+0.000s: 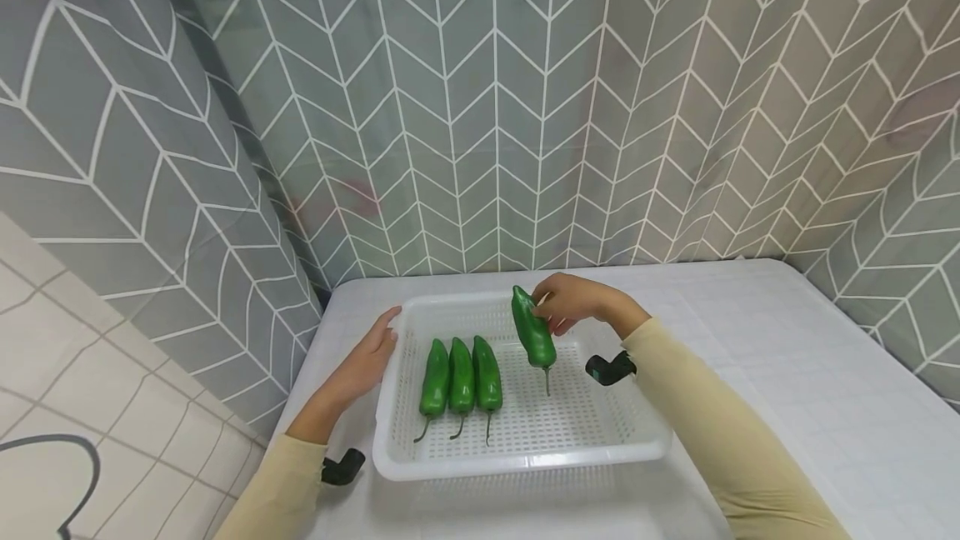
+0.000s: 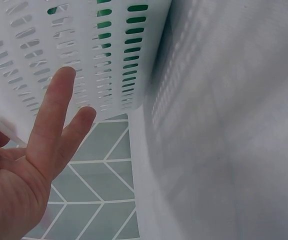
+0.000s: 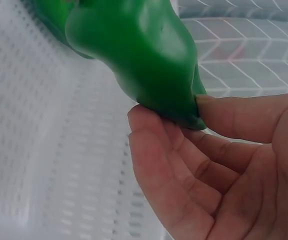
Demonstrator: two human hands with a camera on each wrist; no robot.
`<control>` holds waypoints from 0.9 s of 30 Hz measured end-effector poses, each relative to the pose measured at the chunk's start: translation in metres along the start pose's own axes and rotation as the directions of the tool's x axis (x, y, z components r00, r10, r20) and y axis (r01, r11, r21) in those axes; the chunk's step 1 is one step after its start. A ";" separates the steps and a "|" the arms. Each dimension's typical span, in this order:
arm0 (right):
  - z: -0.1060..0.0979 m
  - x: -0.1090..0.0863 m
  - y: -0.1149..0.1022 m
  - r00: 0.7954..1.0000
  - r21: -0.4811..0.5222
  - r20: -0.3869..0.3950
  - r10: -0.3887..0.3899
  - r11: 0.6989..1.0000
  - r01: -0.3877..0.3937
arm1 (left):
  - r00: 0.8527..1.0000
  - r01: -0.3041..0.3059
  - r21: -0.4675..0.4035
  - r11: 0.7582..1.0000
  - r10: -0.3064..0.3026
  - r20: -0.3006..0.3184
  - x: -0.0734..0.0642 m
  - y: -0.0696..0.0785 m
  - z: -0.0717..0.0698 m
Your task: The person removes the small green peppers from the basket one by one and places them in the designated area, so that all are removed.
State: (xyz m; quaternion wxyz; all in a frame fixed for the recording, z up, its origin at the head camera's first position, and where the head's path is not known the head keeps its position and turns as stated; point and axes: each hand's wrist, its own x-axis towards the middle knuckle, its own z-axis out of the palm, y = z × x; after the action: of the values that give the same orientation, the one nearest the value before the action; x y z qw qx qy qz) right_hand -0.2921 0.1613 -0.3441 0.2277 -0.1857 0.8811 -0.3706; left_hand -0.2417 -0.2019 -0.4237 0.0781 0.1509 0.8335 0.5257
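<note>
Grey fabric [image 1: 517, 119] with white chevrons hangs in folds across 12 o'clock, running round to 10 and 3, its tone browner towards 2. A white-covered table [image 1: 772, 373] spreads from 6 to 4 o'clock under soft light. At 8 o'clock lie pale tiles [image 1: 123, 407] with darker joints.

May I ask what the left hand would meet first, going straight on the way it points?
Likely the perforated side wall of the white plastic basket; whether the left hand touches it is unclear.

diffuse light | glossy highlights on pepper [image 3: 139, 50] | dappled shadow on tablecloth [image 2: 224, 120] | right-wrist hazy
</note>
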 end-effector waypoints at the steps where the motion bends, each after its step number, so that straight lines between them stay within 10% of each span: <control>1: -0.002 -0.002 0.001 1.000 0.009 -0.006 0.001 1.000 -0.001 | 1.000 0.001 -0.004 1.000 -0.001 0.002 0.000 0.000 0.000; 27: -0.068 -0.061 0.055 0.984 0.182 -0.172 -0.035 0.981 0.067 | 1.000 0.000 0.016 1.000 0.000 0.000 -0.001 0.001 0.000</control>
State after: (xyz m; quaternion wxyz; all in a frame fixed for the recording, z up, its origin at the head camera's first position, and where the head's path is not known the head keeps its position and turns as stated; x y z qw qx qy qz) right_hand -0.2872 0.2659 -0.3268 0.1594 -0.1540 0.8533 -0.4720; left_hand -0.2407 -0.2020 -0.4225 0.0768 0.1513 0.8378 0.5189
